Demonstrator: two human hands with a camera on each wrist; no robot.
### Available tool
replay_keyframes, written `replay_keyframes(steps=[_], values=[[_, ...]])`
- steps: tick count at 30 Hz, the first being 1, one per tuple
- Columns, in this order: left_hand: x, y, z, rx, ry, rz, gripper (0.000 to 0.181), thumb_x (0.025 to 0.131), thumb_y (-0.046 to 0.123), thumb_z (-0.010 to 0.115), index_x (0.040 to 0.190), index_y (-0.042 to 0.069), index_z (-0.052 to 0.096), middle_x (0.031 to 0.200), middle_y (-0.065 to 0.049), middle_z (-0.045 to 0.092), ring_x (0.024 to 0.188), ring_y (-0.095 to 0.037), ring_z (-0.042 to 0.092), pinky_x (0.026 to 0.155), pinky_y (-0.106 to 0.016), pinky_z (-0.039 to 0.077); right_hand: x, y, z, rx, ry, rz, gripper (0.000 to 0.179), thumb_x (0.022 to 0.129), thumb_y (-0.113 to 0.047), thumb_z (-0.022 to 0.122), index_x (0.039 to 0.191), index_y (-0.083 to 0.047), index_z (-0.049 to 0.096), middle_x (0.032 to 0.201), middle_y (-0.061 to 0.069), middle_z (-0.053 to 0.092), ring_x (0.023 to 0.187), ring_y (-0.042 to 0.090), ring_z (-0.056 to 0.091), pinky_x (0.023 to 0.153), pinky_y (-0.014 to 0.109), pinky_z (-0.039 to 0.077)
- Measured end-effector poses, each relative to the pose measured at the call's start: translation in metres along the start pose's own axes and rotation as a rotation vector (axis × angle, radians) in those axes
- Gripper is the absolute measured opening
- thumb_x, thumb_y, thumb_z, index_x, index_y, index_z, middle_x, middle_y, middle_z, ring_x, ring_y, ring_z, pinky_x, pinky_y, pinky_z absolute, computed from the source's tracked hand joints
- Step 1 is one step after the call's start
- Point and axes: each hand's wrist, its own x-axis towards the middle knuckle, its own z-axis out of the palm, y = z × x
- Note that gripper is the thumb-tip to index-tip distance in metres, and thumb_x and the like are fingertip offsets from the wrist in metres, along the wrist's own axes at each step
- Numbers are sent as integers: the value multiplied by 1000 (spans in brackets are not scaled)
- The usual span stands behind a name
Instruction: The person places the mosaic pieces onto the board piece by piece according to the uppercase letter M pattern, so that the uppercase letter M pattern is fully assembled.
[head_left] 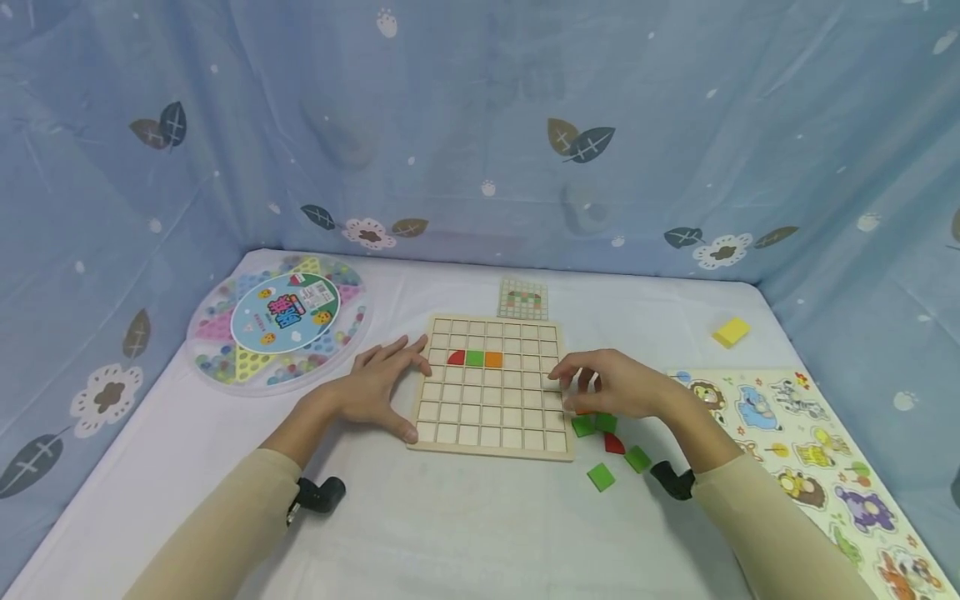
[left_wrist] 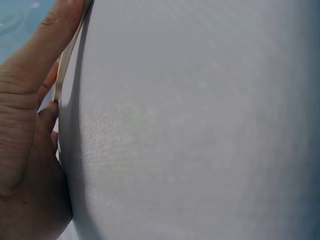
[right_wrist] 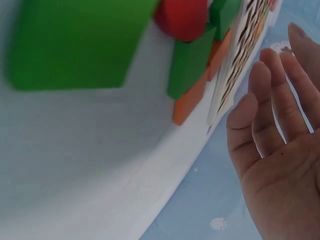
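Note:
A wooden grid board (head_left: 491, 416) lies flat on the white table. In one row near its left side sit a red quarter-round tile (head_left: 457, 358), a green square tile (head_left: 475, 358) and an orange square tile (head_left: 493, 359). My left hand (head_left: 371, 392) rests along the board's left edge, fingers and thumb spread and touching it. Over the board's right edge hovers my right hand (head_left: 621, 385), its fingers loosely bent and holding nothing in the right wrist view. Below it lie loose tiles: several green squares (head_left: 601, 477), a red quarter-round (head_left: 614, 443) and partly hidden orange ones (right_wrist: 191, 100).
A small patterned card (head_left: 523, 300) lies behind the board. Far left is a round Chinese-checkers box (head_left: 281, 321). On the right are an animal puzzle board (head_left: 780, 450) and a yellow block (head_left: 731, 332). Blue curtains (head_left: 480, 125) enclose the table.

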Motion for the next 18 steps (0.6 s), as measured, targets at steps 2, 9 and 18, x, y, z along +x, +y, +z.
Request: replay_keyframes(steps=[2, 9, 18], values=[[0, 0, 0, 2, -1, -1, 90, 58, 67, 91, 128, 29, 48, 174, -2, 9, 159, -37, 3, 119, -65, 4, -3, 2, 1, -11, 0, 5, 37, 93, -18, 77, 128, -12, 66, 108, 1, 68, 93, 17, 65, 77, 30, 56], [0, 1, -2, 1, -8, -7, 90, 59, 65, 92, 128, 28, 48, 174, -2, 9, 159, -37, 3, 119, -65, 4, -15, 7, 5, -29, 20, 22, 39, 90, -25, 81, 125, -16, 68, 106, -2, 70, 90, 16, 62, 77, 30, 55], [0, 0, 0, -5, -4, 12, 91, 59, 67, 91, 128, 27, 48, 174, -4, 9, 159, -38, 3, 118, -65, 5, -29, 14, 8, 13, 11, 1, 36, 90, -19, 81, 123, -14, 68, 104, -3, 73, 83, 12, 62, 70, 28, 53]])
